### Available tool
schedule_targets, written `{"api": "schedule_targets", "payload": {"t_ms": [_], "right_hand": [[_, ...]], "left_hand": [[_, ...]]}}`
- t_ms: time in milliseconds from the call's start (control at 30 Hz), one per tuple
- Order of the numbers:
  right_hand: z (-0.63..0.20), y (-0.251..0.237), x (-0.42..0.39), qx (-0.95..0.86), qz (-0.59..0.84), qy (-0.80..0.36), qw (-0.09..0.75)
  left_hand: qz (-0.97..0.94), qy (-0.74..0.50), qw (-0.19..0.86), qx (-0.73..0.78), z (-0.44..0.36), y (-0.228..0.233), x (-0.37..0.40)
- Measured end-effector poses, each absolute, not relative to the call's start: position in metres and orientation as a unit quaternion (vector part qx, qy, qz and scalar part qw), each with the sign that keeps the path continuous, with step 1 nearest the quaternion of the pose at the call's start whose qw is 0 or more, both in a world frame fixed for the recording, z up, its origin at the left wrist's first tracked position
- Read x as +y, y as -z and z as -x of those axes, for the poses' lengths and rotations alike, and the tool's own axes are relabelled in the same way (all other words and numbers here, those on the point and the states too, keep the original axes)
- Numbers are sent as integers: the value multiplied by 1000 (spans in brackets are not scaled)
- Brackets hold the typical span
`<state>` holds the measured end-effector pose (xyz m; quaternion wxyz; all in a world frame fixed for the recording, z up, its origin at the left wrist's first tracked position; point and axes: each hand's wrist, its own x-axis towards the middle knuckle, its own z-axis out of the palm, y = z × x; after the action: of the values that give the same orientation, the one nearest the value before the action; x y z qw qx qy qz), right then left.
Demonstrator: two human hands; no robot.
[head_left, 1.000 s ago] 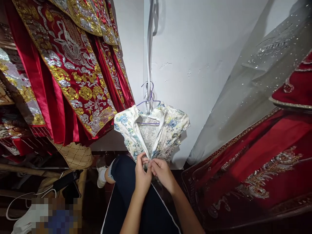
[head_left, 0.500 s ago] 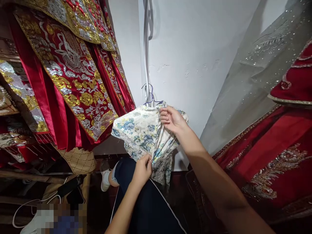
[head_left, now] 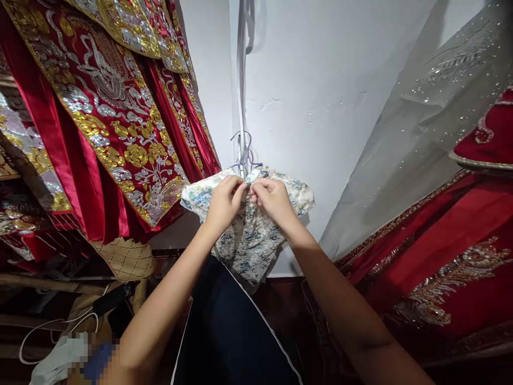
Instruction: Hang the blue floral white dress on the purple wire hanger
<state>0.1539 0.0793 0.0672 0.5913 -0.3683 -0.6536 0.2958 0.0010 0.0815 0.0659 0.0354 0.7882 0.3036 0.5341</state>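
Note:
A short-sleeved floral shirt (head_left: 248, 246), cream with blue flowers, hangs on a purple hanger (head_left: 247, 155) in front of the white wall. My left hand (head_left: 227, 200) pinches the left side of its front opening just below the collar (head_left: 253, 174). Close beside it, my right hand (head_left: 272, 199) has its fingers closed on the other front edge at the same height. The two sets of fingertips nearly meet. Whatever small fastening lies between them is hidden by the fingers.
Red costumes with gold and silver embroidery (head_left: 120, 123) hang at the left. A sheer glittery fabric (head_left: 377, 155) and a beaded red garment (head_left: 449, 256) are at the right. Lower left, a black object (head_left: 112, 299) lies near a white cable (head_left: 34, 342).
My left hand has moved up from the shirt's lower front edge to the collar, next to my right hand. The right hand has shifted slightly left, and the shirt front now hangs closer together.

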Motion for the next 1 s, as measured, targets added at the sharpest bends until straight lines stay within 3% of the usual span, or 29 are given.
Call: {"api": "schedule_targets", "payload": {"t_ms": [100, 233, 367, 400, 500, 600, 700, 933, 1000], "right_hand": [[-158, -42, 91, -648, 417, -268, 579], [-162, 7, 95, -659, 451, -289, 527], [-170, 26, 83, -662, 449, -308, 516], [-172, 26, 80, -662, 446, -312, 515], [-179, 23, 71, -673, 438, -335, 493], [-186, 23, 66, -694, 438, -362, 443], [-193, 25, 64, -714, 441, -372, 396], [-194, 17, 62, -752, 443, -277, 402], [-187, 18, 62, -759, 420, -295, 400]], "left_hand": [[-779, -550, 19, 299, -6, -68, 82], [-662, -671, 59, 330, 21, -68, 88], [-435, -766, 283, 380, 71, -46, 117], [-396, -738, 366, 405, 81, -33, 123], [-393, -671, 441, 448, 93, 15, 128], [-460, -602, 458, 464, 90, 56, 117], [-548, -530, 448, 467, 88, 69, 108], [-711, -380, 383, 451, 77, 33, 81], [-756, -360, 337, 429, 63, 22, 67]]}}
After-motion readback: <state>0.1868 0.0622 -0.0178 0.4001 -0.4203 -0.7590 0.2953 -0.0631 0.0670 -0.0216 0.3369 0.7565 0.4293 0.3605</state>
